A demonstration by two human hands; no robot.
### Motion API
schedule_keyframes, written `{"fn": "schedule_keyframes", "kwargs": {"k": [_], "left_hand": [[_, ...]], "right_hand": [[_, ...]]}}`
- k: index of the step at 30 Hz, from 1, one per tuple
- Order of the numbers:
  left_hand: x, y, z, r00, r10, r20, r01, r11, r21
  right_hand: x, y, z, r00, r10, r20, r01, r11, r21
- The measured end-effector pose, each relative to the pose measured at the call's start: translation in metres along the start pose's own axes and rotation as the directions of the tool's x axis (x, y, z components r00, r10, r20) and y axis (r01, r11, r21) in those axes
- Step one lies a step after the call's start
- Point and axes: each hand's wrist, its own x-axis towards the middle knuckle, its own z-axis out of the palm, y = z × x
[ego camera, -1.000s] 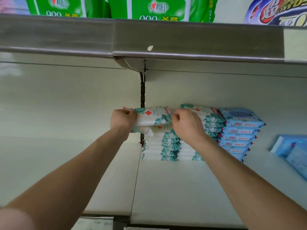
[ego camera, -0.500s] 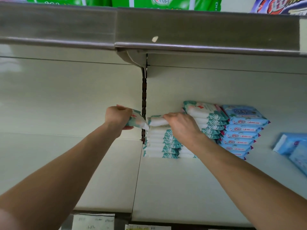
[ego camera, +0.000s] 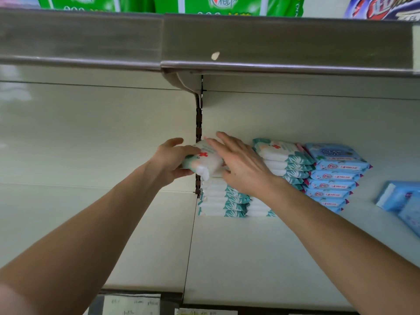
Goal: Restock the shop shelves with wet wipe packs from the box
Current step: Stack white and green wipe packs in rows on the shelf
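Observation:
My left hand (ego camera: 171,160) grips a white and teal wet wipe pack (ego camera: 203,160) with a red cross, tilted above the left stack of the same packs (ego camera: 221,198) at the back of the shelf (ego camera: 238,258). My right hand (ego camera: 242,165) lies over the pack's right side with fingers spread and straight, touching it. A second teal stack (ego camera: 283,155) stands just to the right, partly hidden by my right wrist.
A stack of blue wipe packs (ego camera: 334,176) stands right of the teal stacks, and more blue packs (ego camera: 402,201) lie at the far right. The upper shelf's metal edge (ego camera: 227,42) hangs overhead with green packs (ego camera: 227,5) on it. A slotted upright (ego camera: 199,123) runs behind the stacks.
My right hand has let go of its pack and opened out over the pack in my left hand. The left hand has brought that pack to the right, above the left stack.

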Motion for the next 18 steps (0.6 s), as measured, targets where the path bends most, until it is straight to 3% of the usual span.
{"fn": "schedule_keyframes", "kwargs": {"k": [2,5,8,13,18], "left_hand": [[-0.002,0.003,0.010,0.991,-0.067,0.118,0.072,0.997,-0.038],[-0.002,0.007,0.018,0.969,-0.157,0.191,0.187,0.971,-0.148],[-0.002,0.008,0.022,0.950,-0.201,0.238,0.218,0.975,-0.049],[0.014,0.008,0.036,0.998,-0.056,0.016,0.053,0.984,0.173],[0.028,0.000,0.046,0.992,0.098,-0.084,-0.048,0.884,0.466]], "right_hand": [[0.001,0.001,-0.002,0.999,-0.037,-0.040,0.038,0.999,0.019],[0.002,0.008,-0.004,0.997,0.050,-0.065,-0.051,0.999,-0.015],[0.006,0.017,-0.004,0.997,0.073,-0.008,-0.074,0.987,-0.141],[0.008,0.027,0.006,0.992,0.077,0.098,-0.061,0.986,-0.154],[0.010,0.032,0.015,0.982,0.097,0.160,-0.066,0.980,-0.189]]}}
